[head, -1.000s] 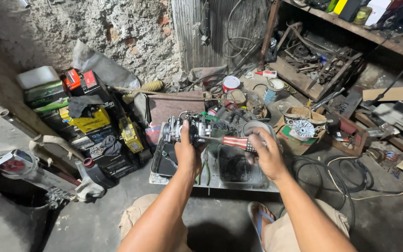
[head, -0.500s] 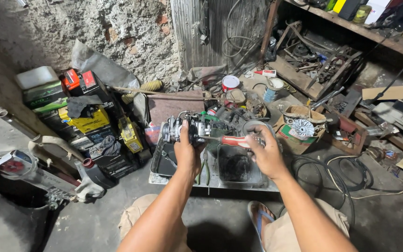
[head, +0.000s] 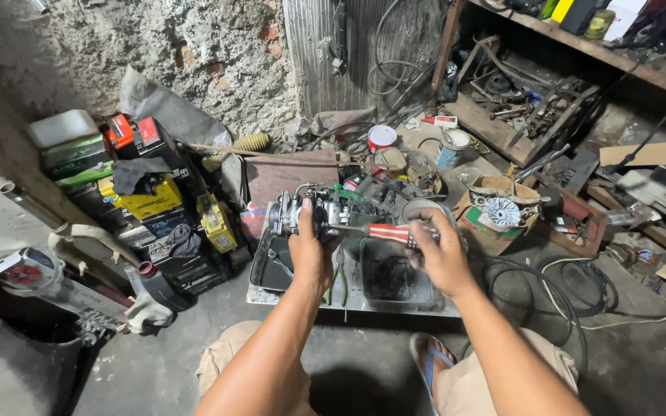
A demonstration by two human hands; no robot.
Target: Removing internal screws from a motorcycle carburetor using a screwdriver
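Note:
My left hand [head: 310, 253] grips a grey metal carburetor [head: 296, 213] and holds it up over a metal tray [head: 364, 302]. My right hand [head: 439, 254] holds a screwdriver [head: 383, 232] with a red-and-white striped handle. Its shaft points left, with the tip against the carburetor. The tray below holds two dark rectangular pans [head: 395, 281] with black residue and some green-handled pliers [head: 336, 282].
Stacked batteries and boxes [head: 144, 196] stand on the left. A cardboard box with a round finned metal part [head: 501, 209] sits right of the tray. Cans [head: 381, 139], wires [head: 580, 285] and scrap metal crowd the back and the shelves. My sandalled foot [head: 433, 368] rests below the tray.
Both hands have stayed on the carburetor and the screwdriver. My right hand has shifted slightly on the handle.

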